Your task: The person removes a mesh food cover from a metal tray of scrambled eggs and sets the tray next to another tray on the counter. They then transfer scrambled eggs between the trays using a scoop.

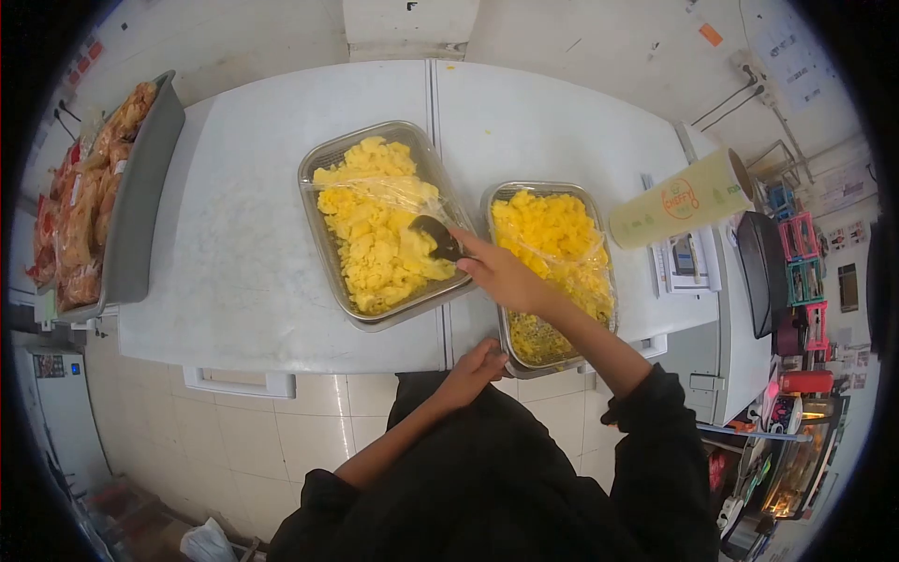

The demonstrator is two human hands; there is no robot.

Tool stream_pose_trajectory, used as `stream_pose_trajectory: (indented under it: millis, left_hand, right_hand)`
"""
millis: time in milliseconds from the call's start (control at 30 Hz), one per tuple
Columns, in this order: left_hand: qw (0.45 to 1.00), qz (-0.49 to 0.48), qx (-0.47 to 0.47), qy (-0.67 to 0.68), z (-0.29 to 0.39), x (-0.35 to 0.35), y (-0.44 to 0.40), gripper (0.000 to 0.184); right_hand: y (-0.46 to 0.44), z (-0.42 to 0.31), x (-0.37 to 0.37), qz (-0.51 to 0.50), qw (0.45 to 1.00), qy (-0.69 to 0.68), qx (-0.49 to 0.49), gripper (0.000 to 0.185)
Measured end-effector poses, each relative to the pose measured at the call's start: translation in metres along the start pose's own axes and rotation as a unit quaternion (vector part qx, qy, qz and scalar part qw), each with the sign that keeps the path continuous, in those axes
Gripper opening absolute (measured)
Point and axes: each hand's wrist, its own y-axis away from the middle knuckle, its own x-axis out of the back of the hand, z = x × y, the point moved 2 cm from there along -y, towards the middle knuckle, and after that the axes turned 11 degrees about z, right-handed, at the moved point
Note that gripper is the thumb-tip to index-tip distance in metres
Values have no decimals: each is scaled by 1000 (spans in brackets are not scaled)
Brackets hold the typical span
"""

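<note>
My right hand is closed round the handle of a black spoon, whose bowl rests on the yellow food in the left metal tray. Clear plastic film lies across part of that food. To the right stands a second metal tray holding more yellow food, also partly under film. My left hand is at the near left corner of this second tray, fingers curled against its rim.
A grey bin of bagged food stands at the table's left end. A large printed roll lies right of the trays, beside a scale and a black case. The white table has its near edge at my waist.
</note>
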Motion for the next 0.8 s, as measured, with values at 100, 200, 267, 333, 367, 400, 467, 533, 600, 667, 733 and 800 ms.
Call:
stream_pose_trajectory:
  millis: [100,200,267,333,367,400,467,533,600,667,733,800]
  left_hand:
    - [999,-10,-19,35,3,-2,2,29]
    - [1000,-8,-28,6,12,-1,6,30]
    - [999,-5,-38,17,12,-2,6,31]
    - [998,-2,-49,25,14,-2,5,32]
    - [998,1,-51,26,15,-2,6,31]
    - [998,4,-51,27,16,-2,6,29]
    - [999,-10,-47,-6,16,2,8,28]
    - [998,-23,-44,-37,16,2,7,26]
    - [995,25,-91,-33,16,0,8,24]
    - [994,18,-90,-57,10,2,3,23]
    - [993,-1,-87,-85,0,2,-2,23]
    - [980,68,-176,-68,-5,0,-5,25]
  right_hand:
    - [4,-9,-11,58,859,460,216,68]
    - [12,-24,-8,45,790,572,215,74]
    - [19,-43,-6,60,793,574,195,75]
    - [25,-56,-10,49,816,566,106,69]
    - [26,-48,-17,49,816,566,106,69]
    - [26,-32,-27,22,823,557,109,72]
    - [29,-29,-37,1,832,544,109,76]
    - [35,-47,-36,-3,847,521,105,76]
    - [35,-47,-37,13,851,511,123,77]
    - [37,-45,-37,35,852,504,134,78]
    - [43,-39,-36,30,853,508,111,80]
    - [63,-39,-23,77,862,493,88,78]
